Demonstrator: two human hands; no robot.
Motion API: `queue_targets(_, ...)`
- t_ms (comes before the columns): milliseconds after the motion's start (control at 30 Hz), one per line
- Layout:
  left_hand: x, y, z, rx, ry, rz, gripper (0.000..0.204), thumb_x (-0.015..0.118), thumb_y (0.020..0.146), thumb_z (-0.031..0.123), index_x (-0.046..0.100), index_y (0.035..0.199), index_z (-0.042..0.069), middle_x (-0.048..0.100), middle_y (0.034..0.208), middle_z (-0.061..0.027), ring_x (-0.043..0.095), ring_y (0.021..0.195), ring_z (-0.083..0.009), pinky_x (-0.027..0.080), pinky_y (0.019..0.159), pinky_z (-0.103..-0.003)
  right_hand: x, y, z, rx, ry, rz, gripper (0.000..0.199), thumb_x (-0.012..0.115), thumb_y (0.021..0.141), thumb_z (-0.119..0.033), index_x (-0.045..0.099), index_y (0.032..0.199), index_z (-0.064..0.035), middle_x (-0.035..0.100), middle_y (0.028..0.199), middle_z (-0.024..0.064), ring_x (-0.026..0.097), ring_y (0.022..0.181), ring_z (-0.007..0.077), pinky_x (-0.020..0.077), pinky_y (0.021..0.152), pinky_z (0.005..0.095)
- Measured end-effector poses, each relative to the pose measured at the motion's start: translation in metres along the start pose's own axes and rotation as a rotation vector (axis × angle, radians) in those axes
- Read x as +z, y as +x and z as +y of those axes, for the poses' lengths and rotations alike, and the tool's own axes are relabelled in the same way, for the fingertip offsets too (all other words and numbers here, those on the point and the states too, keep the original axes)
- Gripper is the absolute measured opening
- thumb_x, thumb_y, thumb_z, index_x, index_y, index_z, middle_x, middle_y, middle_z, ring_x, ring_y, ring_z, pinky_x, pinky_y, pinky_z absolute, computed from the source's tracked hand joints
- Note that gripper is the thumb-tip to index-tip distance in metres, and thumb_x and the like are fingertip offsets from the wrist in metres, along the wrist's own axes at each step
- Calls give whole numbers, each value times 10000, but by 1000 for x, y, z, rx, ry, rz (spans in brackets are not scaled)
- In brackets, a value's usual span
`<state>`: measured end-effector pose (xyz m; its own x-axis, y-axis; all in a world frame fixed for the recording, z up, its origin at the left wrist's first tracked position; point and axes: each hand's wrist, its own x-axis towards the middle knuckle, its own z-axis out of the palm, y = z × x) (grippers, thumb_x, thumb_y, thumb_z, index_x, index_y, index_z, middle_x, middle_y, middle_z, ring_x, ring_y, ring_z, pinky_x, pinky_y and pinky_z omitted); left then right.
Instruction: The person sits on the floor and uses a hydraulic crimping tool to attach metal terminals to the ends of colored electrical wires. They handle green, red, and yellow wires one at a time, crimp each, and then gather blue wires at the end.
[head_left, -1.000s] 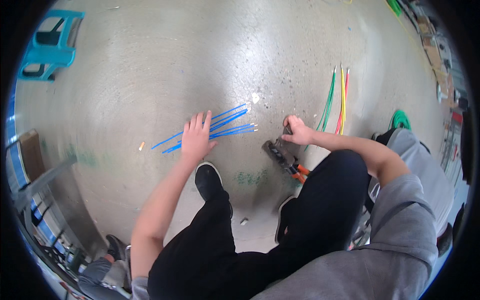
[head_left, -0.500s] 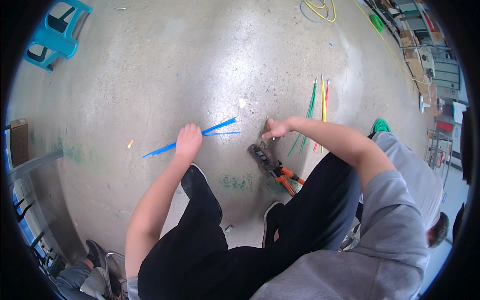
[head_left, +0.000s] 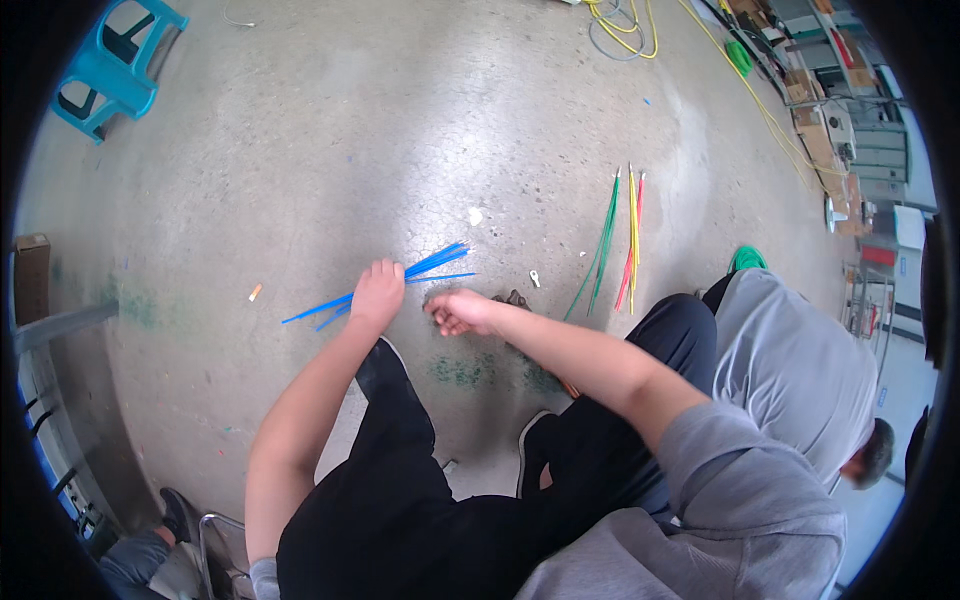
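My left hand (head_left: 378, 292) is closed around a bundle of blue wires (head_left: 435, 260), their ends fanning out on both sides of the fist. Just right of it, my right hand (head_left: 458, 312) hovers with curled fingers; whatever they hold, if anything, is hidden. A small metal cable lug (head_left: 535, 278) lies on the floor beyond my right wrist. The dark head of an orange-handled hand tool (head_left: 516, 299) shows past my right forearm, which covers most of the tool. Farther right lie green wires (head_left: 606, 240), yellow wires (head_left: 633, 235) and red wires (head_left: 640, 215) with silvery far tips.
A co-worker in a grey shirt (head_left: 790, 370) sits close on my right. A blue stool (head_left: 115, 75) stands at the far left. Yellow cable (head_left: 650, 30) lies at the far side, and loaded shelves (head_left: 820, 110) line the far right. A metal frame (head_left: 65, 325) juts in at left.
My right hand has swung left, from above the tool toward the blue wires. Its forearm now hides most of the tool, and the lug is uncovered. My left hand keeps its grip.
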<state>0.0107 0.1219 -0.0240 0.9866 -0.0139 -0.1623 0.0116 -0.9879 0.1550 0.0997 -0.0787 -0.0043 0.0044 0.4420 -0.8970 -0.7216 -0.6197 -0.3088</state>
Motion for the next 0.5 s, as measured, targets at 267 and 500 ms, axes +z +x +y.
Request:
queue_targets(267,-60,-12,5,-285,-461,-376,218,484,993,178,464,1146,24,696,881,-261,713,868,-421,551,745,-534,1,25,2,-412,392,127,222,601,989,-282,591,1150,-129,650,891,6,653,736,124,508,644,284)
queue_targets(500,-96,-64,-14,-532,-1565,-184,263,421,1090,278,564,1126,60,574,772,-49,507,586,-147,399,522,-287,68,-22,-89,-729,59,52,204,665,1014,-254,648,1097,-67,670,884,2,616,768,90,501,685,261)
